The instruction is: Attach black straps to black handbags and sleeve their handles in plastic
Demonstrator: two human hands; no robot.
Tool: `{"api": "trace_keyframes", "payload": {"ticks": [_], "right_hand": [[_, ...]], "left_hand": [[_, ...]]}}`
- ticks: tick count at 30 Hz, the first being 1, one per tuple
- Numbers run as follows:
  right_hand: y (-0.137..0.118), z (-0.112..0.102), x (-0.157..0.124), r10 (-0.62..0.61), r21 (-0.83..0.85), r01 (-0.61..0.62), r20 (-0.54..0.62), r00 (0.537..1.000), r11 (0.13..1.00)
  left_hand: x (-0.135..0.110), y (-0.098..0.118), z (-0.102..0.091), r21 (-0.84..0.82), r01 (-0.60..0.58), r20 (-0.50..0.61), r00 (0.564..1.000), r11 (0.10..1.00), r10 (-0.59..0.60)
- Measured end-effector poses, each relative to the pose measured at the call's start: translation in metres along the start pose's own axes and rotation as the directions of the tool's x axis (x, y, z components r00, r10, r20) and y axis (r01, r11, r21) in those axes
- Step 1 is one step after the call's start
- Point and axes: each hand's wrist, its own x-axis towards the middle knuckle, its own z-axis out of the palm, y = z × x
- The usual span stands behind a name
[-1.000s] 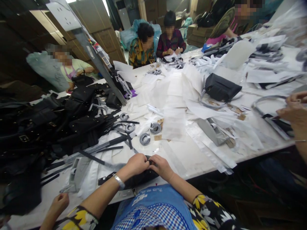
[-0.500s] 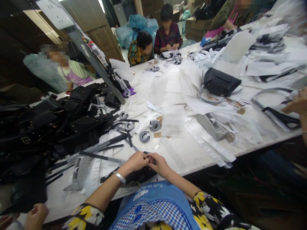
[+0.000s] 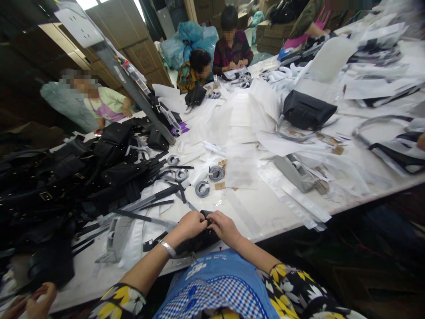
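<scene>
Low in the middle of the frame, the left hand [image 3: 191, 223] and the right hand [image 3: 225, 227] meet fingertip to fingertip over a black piece [image 3: 199, 243] that lies at the near edge of the table [image 3: 265, 212]. Both hands have their fingers curled and pressed together, pinching the top of the black piece between them; what exactly they grip there is too small to tell. A silver bracelet [image 3: 168, 248] sits on the left wrist

Just above the hands, toward the middle of the frame, lie coiled grey straps [image 3: 202, 188], with loose black strips beside them. A heap of black bags [image 3: 83, 173] fills the left side. A grey tape dispenser [image 3: 295, 173] stands right of centre among white sheets [image 3: 241, 166], and a single black bag [image 3: 307, 110] rests in the upper right. In the lower left corner another person's hand [image 3: 41, 301] shows at the table edge. More people sit at the far end, in the upper middle of the frame
</scene>
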Motion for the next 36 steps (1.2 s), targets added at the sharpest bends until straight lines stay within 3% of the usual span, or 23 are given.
{"api": "trace_keyframes", "payload": {"ticks": [5,11,19,22,29,33,36], "right_hand": [[-0.002,0.003,0.0,0.003,-0.036,0.0,0.087,0.996,0.999],[0.0,0.011,0.005,0.171,0.079,-0.17,0.002,0.985,0.982],[0.005,0.017,0.004,0.154,0.163,-0.151,-0.01,0.988,0.975],[0.004,0.016,0.005,0.152,0.164,-0.147,-0.022,0.988,0.975],[0.004,0.017,0.001,0.21,0.156,-0.2,-0.055,0.976,0.967],[0.007,0.018,0.002,0.199,0.207,-0.188,-0.036,0.979,0.96],[0.009,0.019,0.003,0.192,0.232,-0.181,-0.028,0.981,0.956]], "left_hand": [[0.003,0.007,0.009,0.056,0.004,-0.012,1.0,0.998,-0.004],[-0.009,-0.004,0.011,0.073,0.06,-0.043,0.997,0.996,-0.057],[0.006,-0.016,0.016,-0.027,0.057,0.053,0.997,0.998,-0.056],[0.004,-0.014,0.016,-0.032,0.063,-0.011,0.998,0.998,-0.063],[-0.031,-0.023,0.011,-0.124,-0.032,-0.156,0.988,0.992,0.012],[-0.035,-0.028,0.014,-0.088,0.088,-0.128,0.987,0.992,-0.099],[-0.029,-0.022,0.015,-0.069,0.115,-0.124,0.985,0.991,-0.123]]}}
